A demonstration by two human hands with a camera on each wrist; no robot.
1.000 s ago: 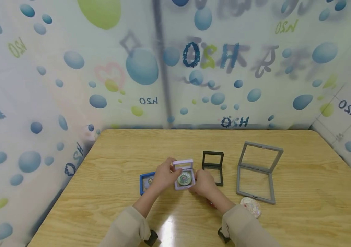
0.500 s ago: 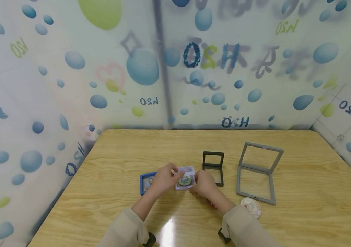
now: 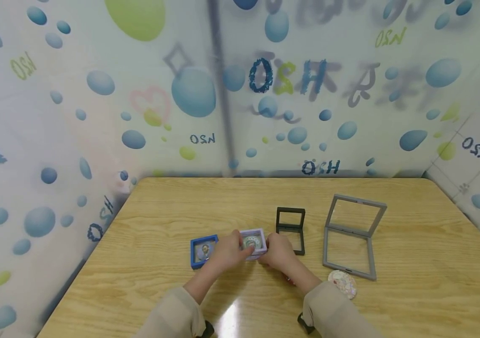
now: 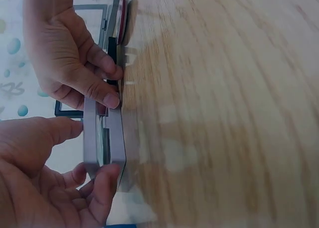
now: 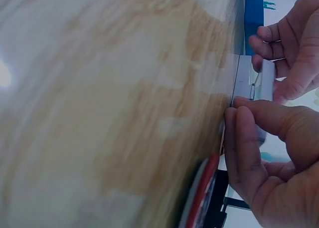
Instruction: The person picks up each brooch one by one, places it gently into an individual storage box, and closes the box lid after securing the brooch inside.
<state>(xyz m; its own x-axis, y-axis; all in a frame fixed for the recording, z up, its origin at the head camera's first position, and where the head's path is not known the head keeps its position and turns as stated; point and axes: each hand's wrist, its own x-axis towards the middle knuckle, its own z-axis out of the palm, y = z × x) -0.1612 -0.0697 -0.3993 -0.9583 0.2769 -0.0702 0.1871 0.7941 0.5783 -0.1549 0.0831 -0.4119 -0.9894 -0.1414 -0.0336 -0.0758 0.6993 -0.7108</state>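
Observation:
A small lavender display frame [image 3: 261, 231], hinged in two halves, lies between my hands at the middle of the table. Behind its clear film shows a round green badge [image 3: 251, 241]. My left hand [image 3: 226, 252] has its thumb on the lid and its fingers along the left side. At the right edge, my right hand [image 3: 279, 251] pinches the lower half between thumb and fingers. The left wrist view shows the two halves [image 4: 117, 140] almost together, a narrow gap running between them. My left fingertips [image 4: 107, 180] touch the frame's near end there.
A blue frame [image 3: 193, 257] holding a round badge lies left. Right of my hands, a black frame [image 3: 291, 227] and a larger grey frame [image 3: 348, 230] stand with lids raised. A pale round badge [image 3: 343, 284] lies before the grey one. A red-edged disc [image 5: 203, 193] is near my right wrist.
The lavender frame's lid has swung from upright down over the badge. My left hand has followed it, thumb now on the lid. The right hand has stayed in place.

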